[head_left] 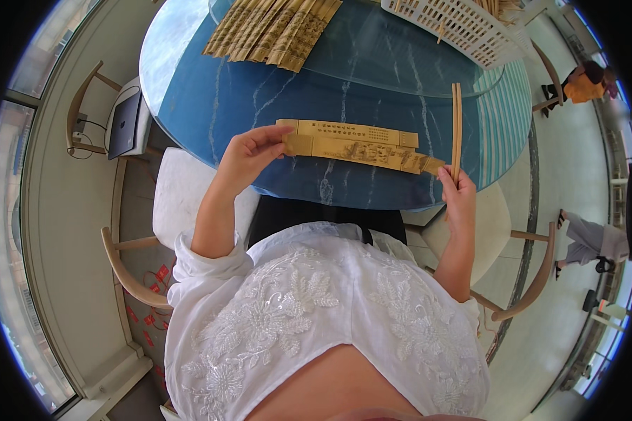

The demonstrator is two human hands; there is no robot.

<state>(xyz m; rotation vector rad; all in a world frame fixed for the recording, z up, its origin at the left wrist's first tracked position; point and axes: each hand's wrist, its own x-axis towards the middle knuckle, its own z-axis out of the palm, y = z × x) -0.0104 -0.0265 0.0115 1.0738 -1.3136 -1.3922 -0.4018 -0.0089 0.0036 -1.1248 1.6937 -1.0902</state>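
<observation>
My left hand [254, 152] pinches the left end of a printed, gold-brown paper chopstick sleeve [372, 153] above the blue table. Right behind it lies another printed strip [351, 131], partly overlapped; whether the two are joined I cannot tell. In my right hand [459, 194] is a pair of wooden chopsticks [457, 123], gripped near the lower ends and pointing away from me. The thumb and fingertips of that hand also meet the sleeve's narrow right end. Both hands are closed.
A fanned pile of similar paper sleeves [270, 31] lies at the far left of the table [260, 98]. At the far right, a white plastic basket [463, 31] holds chopsticks. Chairs flank me, one bearing a laptop [124, 125]. People [586, 83] are off to the right.
</observation>
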